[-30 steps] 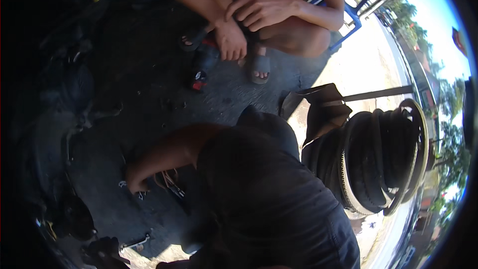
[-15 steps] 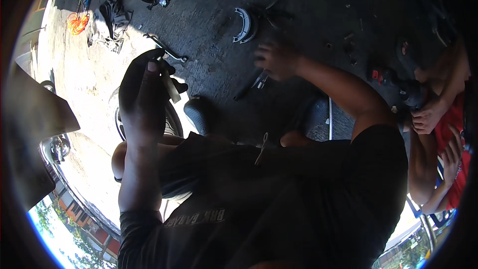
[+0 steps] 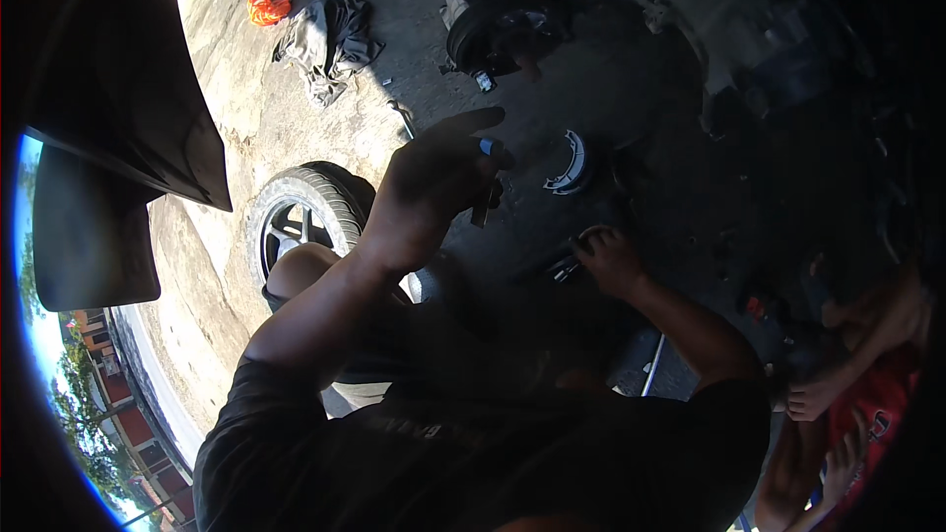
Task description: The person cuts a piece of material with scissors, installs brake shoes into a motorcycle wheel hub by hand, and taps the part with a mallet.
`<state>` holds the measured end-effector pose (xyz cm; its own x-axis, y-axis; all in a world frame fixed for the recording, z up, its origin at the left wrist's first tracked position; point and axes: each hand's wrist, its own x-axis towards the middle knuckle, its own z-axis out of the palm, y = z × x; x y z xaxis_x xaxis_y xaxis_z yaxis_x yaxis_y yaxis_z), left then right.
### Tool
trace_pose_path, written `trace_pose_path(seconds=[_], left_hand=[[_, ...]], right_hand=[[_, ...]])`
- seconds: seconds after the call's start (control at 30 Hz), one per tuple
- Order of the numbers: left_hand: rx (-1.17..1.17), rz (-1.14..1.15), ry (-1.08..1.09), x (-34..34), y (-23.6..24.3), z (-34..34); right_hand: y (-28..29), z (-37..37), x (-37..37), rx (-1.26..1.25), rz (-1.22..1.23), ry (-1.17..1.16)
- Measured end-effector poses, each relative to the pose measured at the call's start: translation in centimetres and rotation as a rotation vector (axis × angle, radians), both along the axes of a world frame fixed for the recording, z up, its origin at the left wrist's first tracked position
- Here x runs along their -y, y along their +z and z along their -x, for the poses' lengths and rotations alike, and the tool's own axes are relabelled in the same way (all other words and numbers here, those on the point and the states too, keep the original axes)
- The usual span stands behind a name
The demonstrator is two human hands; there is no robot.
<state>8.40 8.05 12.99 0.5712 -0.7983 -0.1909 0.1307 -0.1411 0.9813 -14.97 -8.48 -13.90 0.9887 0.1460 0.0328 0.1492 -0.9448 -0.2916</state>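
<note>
My left hand point(image 3: 429, 192) is raised over the floor, fingers curled round a narrow metal piece point(image 3: 481, 207), with the index finger stretched out. My right hand point(image 3: 613, 261) is low at the right, fingers bent round a dark item I cannot make out, beside a metal tool point(image 3: 564, 271) resembling pliers. A curved silver-and-dark brake shoe point(image 3: 572, 163) lies on the dark floor above that hand. A wrench point(image 3: 402, 120) lies partly hidden behind my left hand. A spoked-rim wheel with a tyre point(image 3: 330, 192) is behind my left forearm, beside my knee.
A person in red point(image 3: 887, 404) crouches at lower right near a red-and-black tool point(image 3: 757, 307). An orange coiled line point(image 3: 266, 2), a grey cloth point(image 3: 330, 44) and a dark wheel assembly point(image 3: 498, 34) are at the top. Large dark panels point(image 3: 108, 89) overhang the left.
The view has swung round, putting the person in red at lower right. My left hand still holds the metal piece. My right hand's fingers have closed round something beside the pliers-like tool.
</note>
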Motion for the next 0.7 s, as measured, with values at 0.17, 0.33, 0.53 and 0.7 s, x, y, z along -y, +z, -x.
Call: trace_pose_path(seconds=[0.17,0.33,0.53,0.7], left_hand=[[0.066,0.01,0.074,0.3,-0.2,-0.7],[0.268,-0.03,0.142,0.7,0.2,-1.3],[0.365,-0.094,0.185,1.4,0.4,-1.3],[0.533,-0.093,0.195,1.4,-0.4,-1.1]], right_hand=[[3.7,-2.3,1.5,-0.282,-0.198,-0.064],[9.2,-4.7,4.1,-0.614,-0.892,-0.163],[14.2,-7.4,3.0,-0.292,-1.256,-0.119],[18.6,-8.3,1.3,-0.171,-0.857,-0.106]])
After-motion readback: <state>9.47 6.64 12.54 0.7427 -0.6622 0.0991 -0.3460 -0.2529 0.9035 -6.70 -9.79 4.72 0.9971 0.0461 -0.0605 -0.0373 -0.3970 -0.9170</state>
